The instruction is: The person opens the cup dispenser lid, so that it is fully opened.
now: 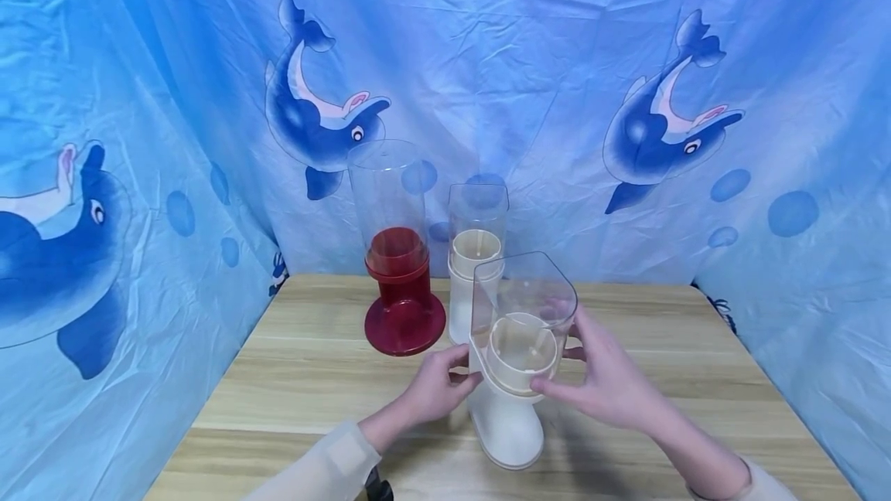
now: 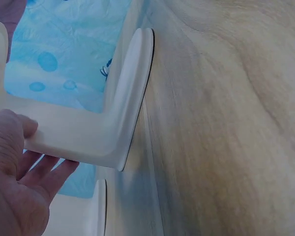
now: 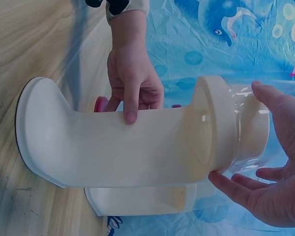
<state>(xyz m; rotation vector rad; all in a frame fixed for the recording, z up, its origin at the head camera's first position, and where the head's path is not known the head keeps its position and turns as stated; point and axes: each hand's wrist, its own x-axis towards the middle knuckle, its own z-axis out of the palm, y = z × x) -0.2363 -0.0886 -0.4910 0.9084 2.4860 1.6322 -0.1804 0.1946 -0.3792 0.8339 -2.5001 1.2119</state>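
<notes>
In the head view a white stand point(image 1: 510, 431) with a clear plastic container point(image 1: 524, 284) set in its top ring is near the middle of the table, its foot toward me. My left hand point(image 1: 435, 385) grips the upright from the left; in the left wrist view its thumb lies on one face and the fingers reach around the edge. From the right, my right hand point(image 1: 609, 381) holds the clear container around its lower part. The right wrist view shows its thumb on the clear wall and its fingertips point(image 3: 221, 182) at the white ring.
Behind stands a second white stand point(image 1: 461, 311) with its own clear container. Left of that is a red stand point(image 1: 406, 327) carrying a taller clear cylinder point(image 1: 385, 180). The wooden table point(image 1: 299, 385) is backed by a blue dolphin-print cloth point(image 1: 459, 83) on three sides.
</notes>
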